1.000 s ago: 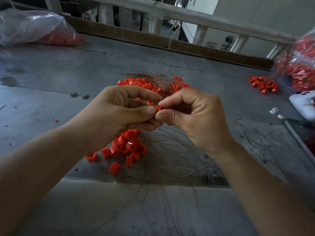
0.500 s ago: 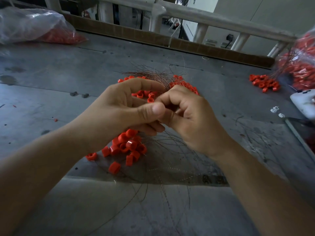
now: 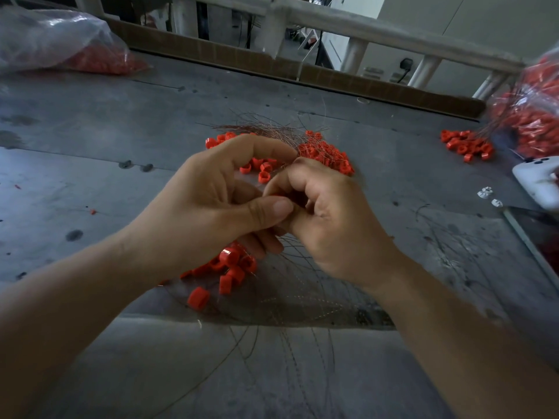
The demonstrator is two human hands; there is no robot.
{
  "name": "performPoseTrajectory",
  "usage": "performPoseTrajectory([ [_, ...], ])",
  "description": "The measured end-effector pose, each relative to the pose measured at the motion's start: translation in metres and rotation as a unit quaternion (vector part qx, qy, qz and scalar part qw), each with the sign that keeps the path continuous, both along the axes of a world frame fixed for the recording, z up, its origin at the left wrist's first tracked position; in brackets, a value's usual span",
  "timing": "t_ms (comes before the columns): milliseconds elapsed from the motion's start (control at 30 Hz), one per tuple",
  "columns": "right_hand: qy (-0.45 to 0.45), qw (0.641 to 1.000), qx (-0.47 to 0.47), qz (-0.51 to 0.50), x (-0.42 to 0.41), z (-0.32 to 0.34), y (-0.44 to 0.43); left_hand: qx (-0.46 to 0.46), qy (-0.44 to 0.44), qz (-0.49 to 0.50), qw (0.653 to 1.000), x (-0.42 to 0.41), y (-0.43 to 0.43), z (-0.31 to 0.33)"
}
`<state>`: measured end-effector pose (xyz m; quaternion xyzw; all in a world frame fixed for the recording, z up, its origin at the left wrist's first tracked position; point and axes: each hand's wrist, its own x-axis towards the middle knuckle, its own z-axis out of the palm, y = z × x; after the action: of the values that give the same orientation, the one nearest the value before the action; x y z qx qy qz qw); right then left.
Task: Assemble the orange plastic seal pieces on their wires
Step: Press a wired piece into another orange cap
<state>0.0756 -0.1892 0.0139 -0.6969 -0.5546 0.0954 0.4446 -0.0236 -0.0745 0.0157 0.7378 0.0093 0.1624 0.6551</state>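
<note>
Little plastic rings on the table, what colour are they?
Bright orange-red, clearest in the head view.

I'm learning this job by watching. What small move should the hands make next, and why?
Probably finish pressing the piece together on its wire. Both hands, left and right, already pinch it between the fingertips, mostly hidden, so whether it has seated cannot be told.

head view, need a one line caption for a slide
Left hand and right hand pinch an orange seal piece together above loose orange pieces and wires.
</note>
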Motion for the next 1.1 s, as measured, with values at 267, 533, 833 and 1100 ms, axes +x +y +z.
performPoseTrajectory([
  [267, 0.024, 1.0, 0.004, -0.016, 0.001, 0.0, -0.001, -0.044, 0.022, 0.001, 0.999, 0.003, 0.001, -0.001],
  [533, 0.088, 0.996, 0.023, -0.007, 0.004, 0.005, -0.003, -0.114, 0.03, 0.035, 0.992, 0.005, 0.015, 0.002],
  [833, 0.056, 0.997, 0.022, -0.055, 0.009, 0.009, -0.005, -0.187, -0.006, 0.004, 0.982, 0.004, 0.021, 0.006],
  [1100, 0.027, 0.996, -0.027, -0.081, 0.02, 0.012, -0.011, -0.016, -0.006, 0.166, 0.986, 0.004, 0.032, 0.005],
])
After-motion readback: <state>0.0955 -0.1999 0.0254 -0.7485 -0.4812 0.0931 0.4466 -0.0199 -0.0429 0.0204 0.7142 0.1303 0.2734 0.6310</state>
